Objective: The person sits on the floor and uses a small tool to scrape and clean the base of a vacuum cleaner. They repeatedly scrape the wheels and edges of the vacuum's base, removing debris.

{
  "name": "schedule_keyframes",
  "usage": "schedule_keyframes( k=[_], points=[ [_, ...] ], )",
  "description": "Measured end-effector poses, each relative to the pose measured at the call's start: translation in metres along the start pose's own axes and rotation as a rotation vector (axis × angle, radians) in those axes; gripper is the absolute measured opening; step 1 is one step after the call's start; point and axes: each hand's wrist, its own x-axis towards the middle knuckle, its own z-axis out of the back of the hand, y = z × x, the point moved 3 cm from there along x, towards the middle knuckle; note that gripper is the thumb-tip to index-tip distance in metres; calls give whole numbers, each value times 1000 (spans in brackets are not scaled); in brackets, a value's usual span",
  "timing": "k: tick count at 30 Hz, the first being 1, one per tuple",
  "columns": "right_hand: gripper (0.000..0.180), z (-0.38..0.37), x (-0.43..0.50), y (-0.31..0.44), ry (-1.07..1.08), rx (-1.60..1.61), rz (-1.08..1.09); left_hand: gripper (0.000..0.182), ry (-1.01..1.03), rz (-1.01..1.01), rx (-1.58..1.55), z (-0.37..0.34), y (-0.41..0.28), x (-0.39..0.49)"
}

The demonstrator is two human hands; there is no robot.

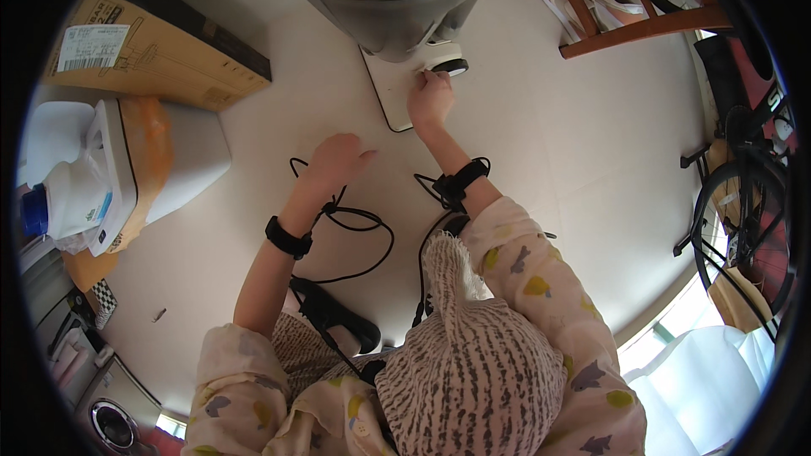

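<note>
In the head view my right hand (432, 100) is at the white base (391, 92) of a tall rounded appliance with a grey translucent lower part (405, 19). Its fingertips are beside a black-and-white wheel or round knob (451, 67); whether they pinch something small there I cannot tell. My left hand (336, 161) hovers over the pale floor, left of the base, thumb apart and nothing visible in it. A black strap is around each wrist, with black cables (380, 228) trailing near them. A striped knitted cloth (472, 380) hangs at my front.
A cardboard box (184, 57) stands upper left above a white bin (184, 158) with an orange bag edge and a blue-capped bottle (70, 202). A wooden rack (646, 31) with shoes is upper right, a bicycle (741, 183) at the right. A small object (159, 315) lies lower left.
</note>
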Motion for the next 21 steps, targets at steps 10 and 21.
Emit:
schedule_keyframes(
  k=[10,21],
  points=[
    [17,32,-19,-13,159,64,343,41,18,36,-35,8,-4,0],
    [18,3,9,1,109,-83,-135,41,24,28,-35,5,1,3]
  ],
)
